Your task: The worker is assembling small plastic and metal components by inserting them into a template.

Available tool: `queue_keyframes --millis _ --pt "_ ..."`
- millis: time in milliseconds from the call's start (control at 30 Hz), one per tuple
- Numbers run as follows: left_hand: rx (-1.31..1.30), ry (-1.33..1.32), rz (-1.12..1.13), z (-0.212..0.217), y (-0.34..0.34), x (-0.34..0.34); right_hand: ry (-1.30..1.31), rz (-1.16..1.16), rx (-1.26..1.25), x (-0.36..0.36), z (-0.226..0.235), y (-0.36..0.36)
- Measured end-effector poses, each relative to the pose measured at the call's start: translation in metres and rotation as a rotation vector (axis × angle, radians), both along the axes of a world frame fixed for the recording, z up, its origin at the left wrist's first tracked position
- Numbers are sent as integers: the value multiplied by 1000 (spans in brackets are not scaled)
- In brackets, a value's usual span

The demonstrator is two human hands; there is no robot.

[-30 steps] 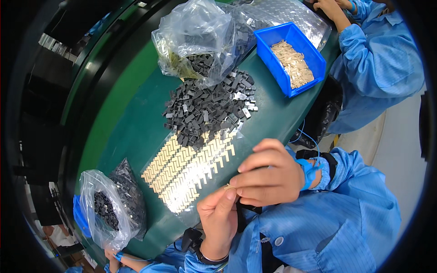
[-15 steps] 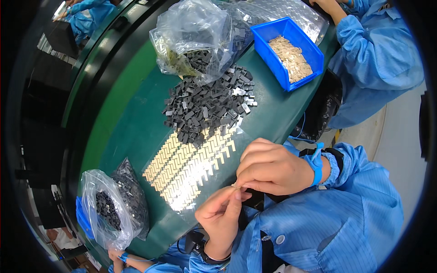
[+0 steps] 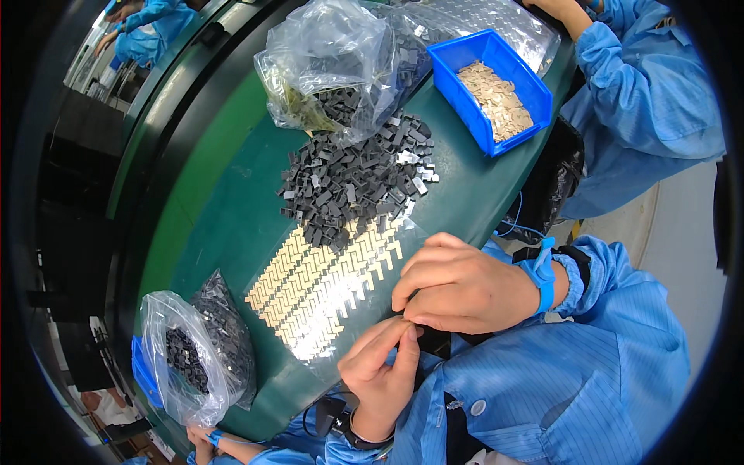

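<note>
My left hand (image 3: pixel 380 370) and my right hand (image 3: pixel 470 291) meet in front of my body, by the near right corner of a clear sheet. Thumb and fingers of both are pinched together, fingertips almost touching. What lies between them is too small and too covered to make out. Rows of small tan L-shaped pieces (image 3: pixel 310 283) stick on the clear sheet (image 3: pixel 380 304), which has a bright glare on it. A heap of small black plastic parts (image 3: pixel 353 178) covers the sheet's far edge.
An open clear bag (image 3: pixel 329 54) lies behind the heap. Far right stands a blue bin (image 3: pixel 452 97) holding tan pieces (image 3: pixel 496 101). Bags of black parts (image 3: pixel 221 329) sit at left on the green table (image 3: pixel 221 232). Co-workers' sleeves (image 3: pixel 639 93) show at right and lower left.
My right hand's fingers have curled further over the left fingertips. The tiny pale piece that showed between them is now hidden. My left hand has shifted slightly right.
</note>
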State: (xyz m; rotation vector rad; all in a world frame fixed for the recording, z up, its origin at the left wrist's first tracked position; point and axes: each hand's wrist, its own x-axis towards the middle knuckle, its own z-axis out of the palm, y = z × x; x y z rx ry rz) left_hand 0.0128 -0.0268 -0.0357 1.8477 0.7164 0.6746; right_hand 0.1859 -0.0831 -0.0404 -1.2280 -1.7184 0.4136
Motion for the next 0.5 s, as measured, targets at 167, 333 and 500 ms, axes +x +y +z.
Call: queue_keyframes --millis 167,333,500 --pt "-290 -100 49 0 -3 -2 273 -25 -205 4 -1 1" --pt "-661 -315 138 -3 -2 -2 623 25 -445 3 1 -6" --pt "-601 -286 196 -3 -6 2 665 28 -414 -8 -2 -4"
